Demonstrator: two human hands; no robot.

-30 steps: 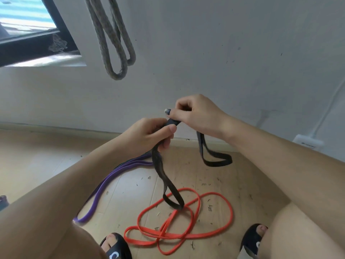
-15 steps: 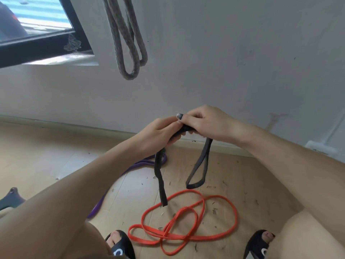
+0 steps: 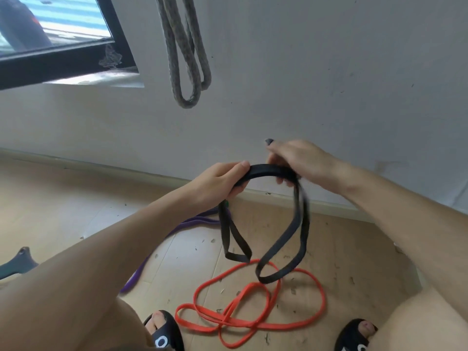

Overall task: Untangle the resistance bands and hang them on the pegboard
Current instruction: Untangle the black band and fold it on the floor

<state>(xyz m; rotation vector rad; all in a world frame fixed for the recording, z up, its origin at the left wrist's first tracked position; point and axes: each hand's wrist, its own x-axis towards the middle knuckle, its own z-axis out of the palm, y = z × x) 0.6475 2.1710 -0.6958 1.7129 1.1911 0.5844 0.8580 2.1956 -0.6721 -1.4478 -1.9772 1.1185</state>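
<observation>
Sandals (image 3: 162, 335) sit at the near edge of the view, and just beyond them the red band (image 3: 249, 323) lies on the wooden floor (image 3: 63, 198) in overlapping loops, crossed over itself near its middle. To the left of it the purple band (image 3: 152, 259) trails away under the left forearm. Above these, the black band (image 3: 283, 239) is off the floor: the left hand (image 3: 215, 183) grips it with thumb on top and fingers curled beneath, and the right hand (image 3: 301, 160) pinches it a little further along, so a short thick arc, seemingly doubled, spans between them. Two loops hang down, a shorter one under the left hand and a longer one under the right, whose lower end dangles just over the red band, perhaps brushing it.

To do this step well, I would judge it best to lift the black band higher so its long loop clears the red one, then feed the doubled strands apart between the hands rather than pulling hard, since stretch tightens a twist. Check each hanging loop falls flat.

Farther off, a grey rope (image 3: 187, 59) hangs against the white wall (image 3: 329, 72) beside a dark window frame (image 3: 63, 59). No pegboard shows here.
</observation>
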